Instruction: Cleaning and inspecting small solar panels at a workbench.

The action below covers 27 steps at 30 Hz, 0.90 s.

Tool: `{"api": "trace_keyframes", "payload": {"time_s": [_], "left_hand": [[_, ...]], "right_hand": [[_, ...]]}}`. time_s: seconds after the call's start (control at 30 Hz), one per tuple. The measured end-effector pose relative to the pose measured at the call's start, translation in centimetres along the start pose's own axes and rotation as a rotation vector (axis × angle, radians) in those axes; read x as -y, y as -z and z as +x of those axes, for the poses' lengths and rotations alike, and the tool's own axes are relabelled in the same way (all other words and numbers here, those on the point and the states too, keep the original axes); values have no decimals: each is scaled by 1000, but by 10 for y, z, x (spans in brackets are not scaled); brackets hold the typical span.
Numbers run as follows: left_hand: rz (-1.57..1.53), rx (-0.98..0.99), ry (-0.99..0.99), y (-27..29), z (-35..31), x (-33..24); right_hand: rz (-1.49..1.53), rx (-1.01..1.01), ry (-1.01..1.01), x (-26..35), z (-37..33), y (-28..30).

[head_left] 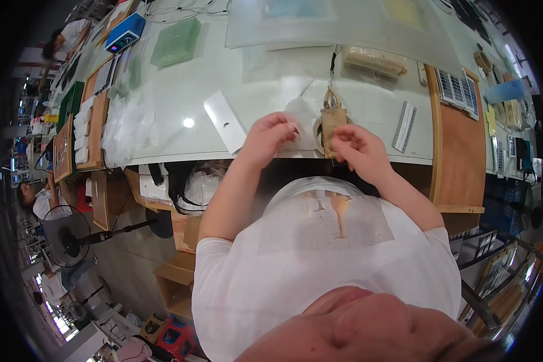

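My left hand [273, 139] is closed in a pinch at the near edge of the bench, beside a thin translucent sheet [306, 123]. What lies between its fingertips is too small to make out. Just right of the sheet stands a tan, tape-wrapped block [333, 125] with wires rising from its far end. My right hand [357, 151] is against or right beside that block, its fingers curled and closed; anything inside them is hidden. Left of my left hand lies a white rectangular tray or box [224, 122] with a small round notch.
A frosted panel [344, 30] overhangs the far bench. Rightward are a ruler-like strip [404, 126], a wrapped tan bundle [375, 61] and a wooden board [460, 145]. Leftward are translucent bags [130, 130], a green block [176, 43] and a blue control box [125, 33].
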State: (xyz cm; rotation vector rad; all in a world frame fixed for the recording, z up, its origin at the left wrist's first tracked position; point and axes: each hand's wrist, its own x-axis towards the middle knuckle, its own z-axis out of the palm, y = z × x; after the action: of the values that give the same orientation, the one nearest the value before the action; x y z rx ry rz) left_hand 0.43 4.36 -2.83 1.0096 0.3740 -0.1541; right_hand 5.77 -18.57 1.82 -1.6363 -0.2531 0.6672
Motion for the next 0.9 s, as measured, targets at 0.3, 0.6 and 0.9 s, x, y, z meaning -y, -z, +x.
{"api": "trace_keyframes", "payload": {"time_s": [0.3, 0.6, 0.9], "left_hand": [[-213, 166, 43, -36, -19, 6], [883, -110, -310, -48, 36, 0], [1127, -177, -229, -57, 35, 1]], "right_hand": [[255, 174, -24, -15, 11, -9], [62, -128, -79, -15, -1, 14], [-162, -141, -71, -34, -2, 19]]}}
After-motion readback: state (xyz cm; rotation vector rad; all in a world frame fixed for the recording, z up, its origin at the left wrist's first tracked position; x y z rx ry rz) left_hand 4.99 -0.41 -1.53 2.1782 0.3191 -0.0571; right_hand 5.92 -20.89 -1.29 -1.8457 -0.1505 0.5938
